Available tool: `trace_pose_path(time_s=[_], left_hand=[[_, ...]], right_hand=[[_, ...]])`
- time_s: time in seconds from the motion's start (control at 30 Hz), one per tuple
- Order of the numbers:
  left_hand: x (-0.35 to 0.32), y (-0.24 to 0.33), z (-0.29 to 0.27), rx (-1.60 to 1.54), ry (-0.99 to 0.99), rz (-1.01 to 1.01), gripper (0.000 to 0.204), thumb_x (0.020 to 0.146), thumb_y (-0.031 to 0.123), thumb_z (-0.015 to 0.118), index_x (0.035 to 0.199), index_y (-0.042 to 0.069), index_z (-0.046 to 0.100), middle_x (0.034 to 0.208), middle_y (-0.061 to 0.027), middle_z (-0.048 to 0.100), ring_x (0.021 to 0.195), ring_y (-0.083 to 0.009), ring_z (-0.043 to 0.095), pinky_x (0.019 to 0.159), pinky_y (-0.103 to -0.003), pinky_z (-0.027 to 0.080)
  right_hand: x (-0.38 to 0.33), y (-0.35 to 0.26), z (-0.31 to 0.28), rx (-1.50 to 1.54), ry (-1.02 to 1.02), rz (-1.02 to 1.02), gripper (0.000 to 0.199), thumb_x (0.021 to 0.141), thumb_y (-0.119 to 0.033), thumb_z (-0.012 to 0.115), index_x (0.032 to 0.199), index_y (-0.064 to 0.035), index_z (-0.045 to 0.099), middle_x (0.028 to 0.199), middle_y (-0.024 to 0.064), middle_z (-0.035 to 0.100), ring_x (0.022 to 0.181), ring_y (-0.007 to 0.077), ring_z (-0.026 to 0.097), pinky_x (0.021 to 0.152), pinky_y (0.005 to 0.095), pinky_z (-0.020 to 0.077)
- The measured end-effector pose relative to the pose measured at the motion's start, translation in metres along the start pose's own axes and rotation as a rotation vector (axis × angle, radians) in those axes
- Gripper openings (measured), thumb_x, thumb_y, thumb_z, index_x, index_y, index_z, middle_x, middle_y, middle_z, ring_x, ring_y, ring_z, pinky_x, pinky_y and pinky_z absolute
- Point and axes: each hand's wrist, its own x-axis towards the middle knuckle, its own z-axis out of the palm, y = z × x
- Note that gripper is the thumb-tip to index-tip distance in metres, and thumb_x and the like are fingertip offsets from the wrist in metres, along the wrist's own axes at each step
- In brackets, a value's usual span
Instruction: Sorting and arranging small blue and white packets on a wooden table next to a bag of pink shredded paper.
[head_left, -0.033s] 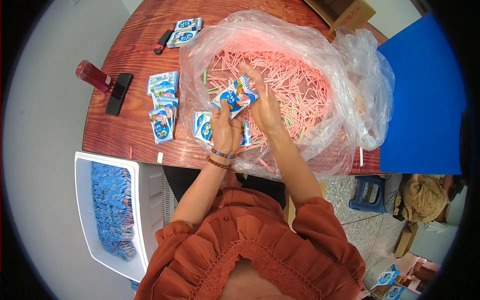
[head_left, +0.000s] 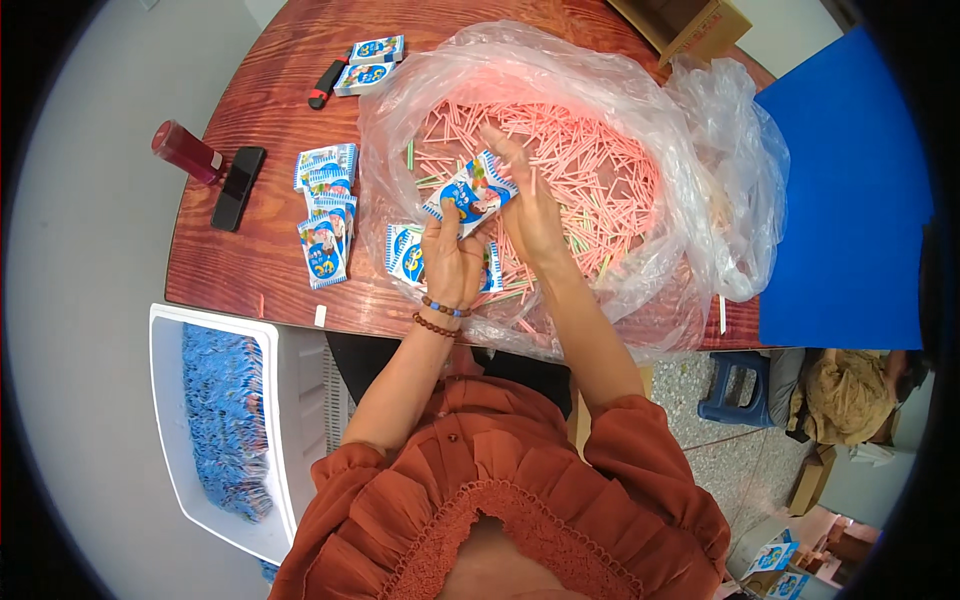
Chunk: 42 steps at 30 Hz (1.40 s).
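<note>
At frame centre our left hand (head_left: 450,258) and right hand (head_left: 528,205) pinch a packet (head_left: 468,195) together; straws (head_left: 590,170) lie behind.

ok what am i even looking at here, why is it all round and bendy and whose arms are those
There is no machine here. The picture comes from a wide fisheye camera worn on a person's head, looking down, so straight edges bend near the rim. The arms are that person's own.

The left hand holds a small blue and white packet in its grip, and the right hand touches the same packet. Below them lies a big clear plastic bag full of thin pink sticks, on a red-brown wooden table. More packets lie to the left, with a black phone and a red bottle. A white bin of blue packets stands beside the table.
</note>
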Motion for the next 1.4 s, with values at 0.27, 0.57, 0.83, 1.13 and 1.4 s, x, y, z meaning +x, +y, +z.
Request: trace_pose_path(time_s=[0.27,0.57,0.83,1.13,1.4], left_hand=[[0.006,0.002,-0.011,-0.13,0.016,-0.099,0.032,0.097,0.029,0.053,0.118,0.005,0.054,0.112,-0.0087,0.062,0.101,-0.023,0.059,0.09,-0.039,0.049],[0.006,0.001,-0.012,-0.195,-0.034,-0.147,0.034,0.098,0.029,0.052,0.118,0.002,0.053,0.115,-0.0105,0.062,0.104,-0.0241,0.059,0.089,-0.038,0.05],[0.009,-0.003,-0.02,-0.25,0.03,-0.204,0.034,0.097,0.029,0.054,0.117,0.002,0.055,0.106,-0.0111,0.065,0.099,-0.0255,0.061,0.087,-0.038,0.051],[0.0,0.008,-0.022,-0.391,0.001,-0.276,0.027,0.094,0.025,0.059,0.112,0.005,0.059,0.105,-0.0092,0.065,0.105,-0.0251,0.058,0.089,-0.039,0.051],[-0.009,0.001,-0.021,-0.236,0.066,-0.264,0.022,0.092,0.024,0.064,0.103,0.006,0.062,0.098,-0.0052,0.065,0.093,-0.022,0.06,0.084,-0.035,0.052]], right_hand=[[0.007,-0.006,-0.01,-0.288,-0.196,-0.055,0.064,0.101,-0.044,0.036,0.141,0.005,0.032,0.146,0.0187,0.035,0.137,0.029,0.031,0.114,0.0406,0.023],[0.007,-0.009,-0.007,-0.19,-0.194,0.005,0.061,0.1,-0.044,0.037,0.137,0.0055,0.038,0.141,0.0174,0.043,0.133,0.0282,0.038,0.112,0.039,0.0271],[0.02,-0.009,-0.033,0.134,-0.114,0.14,0.061,0.1,-0.048,0.035,0.129,0.0051,0.047,0.132,0.0188,0.051,0.125,0.0254,0.047,0.105,0.0414,0.0372],[-0.006,-0.093,-0.141,-0.8,0.205,-0.178,0.041,0.1,-0.034,0.043,0.1,-0.0004,0.065,0.076,0.0058,0.063,0.063,0.0111,0.057,0.06,0.0268,0.0472],[-0.052,-0.157,-0.346,-1.023,1.076,-0.325,0.032,0.094,-0.023,0.043,0.086,-0.0011,0.064,0.07,0.0083,0.059,0.054,0.0161,0.054,0.046,0.0338,0.0409]])
